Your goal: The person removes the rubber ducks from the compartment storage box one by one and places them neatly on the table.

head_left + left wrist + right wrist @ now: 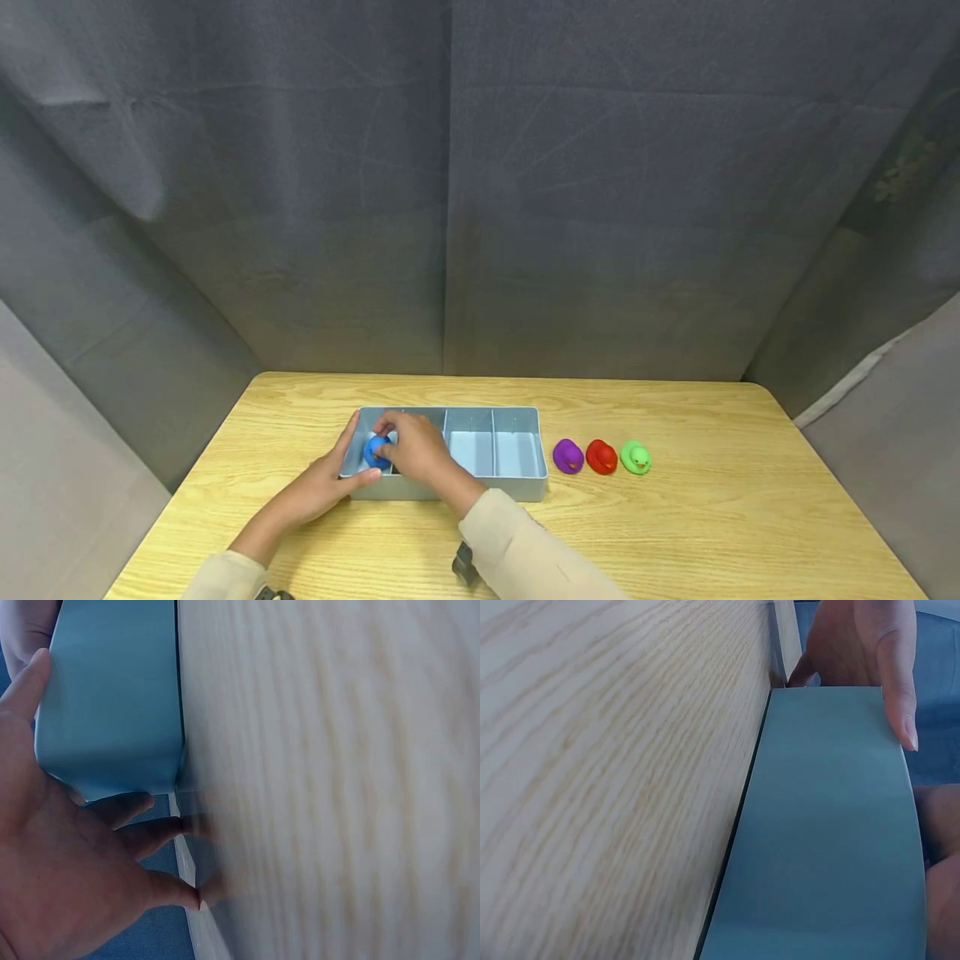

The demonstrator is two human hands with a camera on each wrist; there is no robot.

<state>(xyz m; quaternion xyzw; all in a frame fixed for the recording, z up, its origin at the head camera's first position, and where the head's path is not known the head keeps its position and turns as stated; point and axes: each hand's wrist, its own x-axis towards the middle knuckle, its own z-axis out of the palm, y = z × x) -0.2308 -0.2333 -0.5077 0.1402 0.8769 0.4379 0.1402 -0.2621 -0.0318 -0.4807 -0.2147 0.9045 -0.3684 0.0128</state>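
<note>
A grey-blue divided box (472, 489) with several compartments lies lengthwise on the table. My right hand (416, 447) reaches into the leftmost compartment and pinches a blue rubber duck (372, 452) between thumb and fingers. The duck's right side is partly covered by the fingers. At the box's left end my left hand (322, 487) rests with the thumb along the front rim and the fingers stretched along the end wall. In the left wrist view, those fingers (142, 838) reach past the box's end wall. Only part of my right hand (945, 892) shows in the right wrist view.
To the right of the box, a purple duck (567, 457), a red duck (602, 457) and a green duck (636, 457) sit in a row on the wooden table (720, 500). Grey cloth (600, 250) hangs behind the table and at both sides.
</note>
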